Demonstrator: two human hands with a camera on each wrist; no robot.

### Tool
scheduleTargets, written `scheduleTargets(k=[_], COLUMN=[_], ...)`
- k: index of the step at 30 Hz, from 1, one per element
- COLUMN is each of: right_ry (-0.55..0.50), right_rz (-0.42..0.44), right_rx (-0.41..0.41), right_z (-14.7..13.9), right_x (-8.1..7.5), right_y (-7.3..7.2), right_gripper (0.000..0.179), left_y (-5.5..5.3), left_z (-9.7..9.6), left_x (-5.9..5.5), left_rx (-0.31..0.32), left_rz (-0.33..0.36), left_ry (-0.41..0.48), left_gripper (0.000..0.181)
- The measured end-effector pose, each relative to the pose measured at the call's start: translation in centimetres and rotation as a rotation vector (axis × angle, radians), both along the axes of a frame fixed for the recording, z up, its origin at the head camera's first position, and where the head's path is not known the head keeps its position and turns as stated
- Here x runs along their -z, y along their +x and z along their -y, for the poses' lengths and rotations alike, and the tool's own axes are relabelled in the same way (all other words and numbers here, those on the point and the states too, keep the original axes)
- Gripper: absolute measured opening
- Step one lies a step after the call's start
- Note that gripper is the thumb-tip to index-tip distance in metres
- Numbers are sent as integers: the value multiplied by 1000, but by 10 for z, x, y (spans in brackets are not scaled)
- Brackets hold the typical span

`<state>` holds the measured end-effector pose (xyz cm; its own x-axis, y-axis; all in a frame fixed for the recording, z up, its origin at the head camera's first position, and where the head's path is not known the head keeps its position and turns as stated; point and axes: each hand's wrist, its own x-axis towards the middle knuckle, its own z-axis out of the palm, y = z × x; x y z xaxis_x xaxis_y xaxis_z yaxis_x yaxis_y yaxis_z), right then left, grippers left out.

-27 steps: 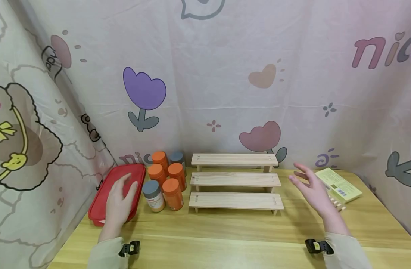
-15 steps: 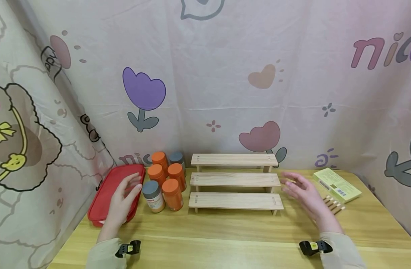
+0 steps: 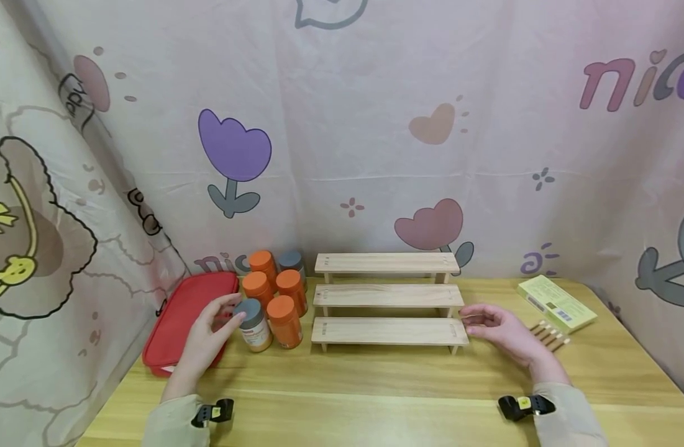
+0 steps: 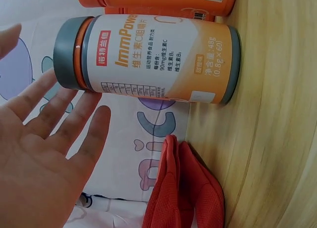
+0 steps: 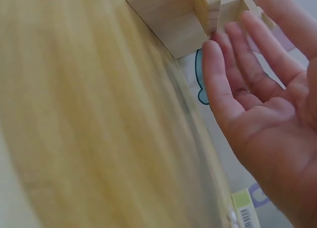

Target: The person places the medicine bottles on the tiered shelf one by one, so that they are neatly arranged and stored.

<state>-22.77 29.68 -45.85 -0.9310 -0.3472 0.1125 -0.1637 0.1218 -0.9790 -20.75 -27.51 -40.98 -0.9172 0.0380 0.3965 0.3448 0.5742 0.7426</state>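
In the head view my left hand (image 3: pixel 200 341) is at the side of a grey-lidded vitamin bottle (image 3: pixel 255 329), front left in a group of bottles. The left wrist view shows the fingers fairly straight beside the lid of this vitamin bottle (image 4: pixel 153 60), with the thumb apart from it. Its white and orange label faces that camera. My right hand (image 3: pixel 504 335) is at the right end of a three-step wooden shelf (image 3: pixel 389 332), fingers loosely bent. Up close in the right wrist view, the fingertips are right at the shelf's end (image 5: pixel 205 13), palm toward the camera.
Several orange bottles (image 3: pixel 284 320) and another grey-lidded bottle (image 3: pixel 291 262) stand behind and beside the front one. A red zipped case (image 3: pixel 191 310) lies at the left. On the right lie a yellow-green box (image 3: pixel 560 304) and some thin wooden sticks (image 3: pixel 550 335).
My left hand has moved right, from over the red case to the front grey-lidded bottle. My right hand has come left and down to the shelf's end. The view has shifted slightly.
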Motion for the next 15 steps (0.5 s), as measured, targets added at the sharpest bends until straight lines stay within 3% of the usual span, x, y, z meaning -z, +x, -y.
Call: scheduleTargets(k=[7,11,15], right_ry=[-6,-27,-43], right_rz=[44,84,63], right_rx=[-87,-13,85], right_z=[5,13,18], right_x=[12,19,23], right_y=[1,6,12], right_gripper=[64,71,74], left_y=[1,0,-3], left_z=[1,1,1], left_x=[1,3,4], left_rx=[-4,-9,-3], left_rz=[38,61,97], left_ry=[-19,-34,-36], left_gripper=[51,59,64])
